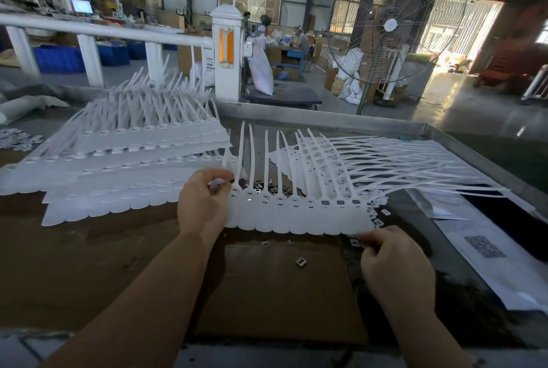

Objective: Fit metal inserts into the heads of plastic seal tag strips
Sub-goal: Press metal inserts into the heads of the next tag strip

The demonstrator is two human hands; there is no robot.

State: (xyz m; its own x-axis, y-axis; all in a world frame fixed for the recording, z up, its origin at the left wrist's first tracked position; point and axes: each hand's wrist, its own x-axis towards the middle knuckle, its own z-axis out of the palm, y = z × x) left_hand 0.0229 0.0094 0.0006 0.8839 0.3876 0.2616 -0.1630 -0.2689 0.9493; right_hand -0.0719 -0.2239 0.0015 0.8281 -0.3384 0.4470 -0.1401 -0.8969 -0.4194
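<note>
our left hand pinches the left end of a white strip of joined seal tags, and our right hand pinches its lower right corner. we hold the strip just above the table. its flat scalloped tabs run side by side, each topped by a small head and a thin tail curving away. dark metal inserts sit in the heads toward the right. more inserts lie loose below the strip. left of it are stacked strips.
</note>
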